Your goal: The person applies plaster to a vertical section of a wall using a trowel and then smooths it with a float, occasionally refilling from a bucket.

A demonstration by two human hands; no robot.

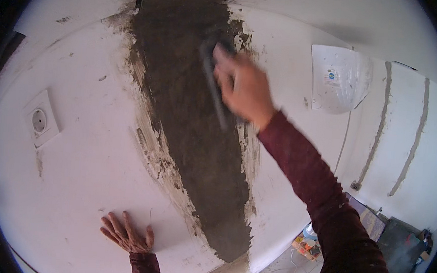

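Note:
A broad strip of dark, damp-looking mortar [185, 104] runs down the white wall [89, 178], with ragged, smeared edges. On its upper right part, my right hand [247, 90] is closed around the grip of a flat trowel [216, 95]. Motion blurs the trowel; its long blade lies close along the mortar, and whether it touches all along cannot be seen. Lower left, my left hand [128, 234] rests flat against the bare wall with its fingers spread, holding nothing.
A white wall socket [39, 121] sits at the left. To the right hang a curved white plastic cover [336, 81] and two grey filled grooves [378, 130]. Down at lower right, a small crate [307, 249] and a dark board [400, 248] stand by a tiled floor.

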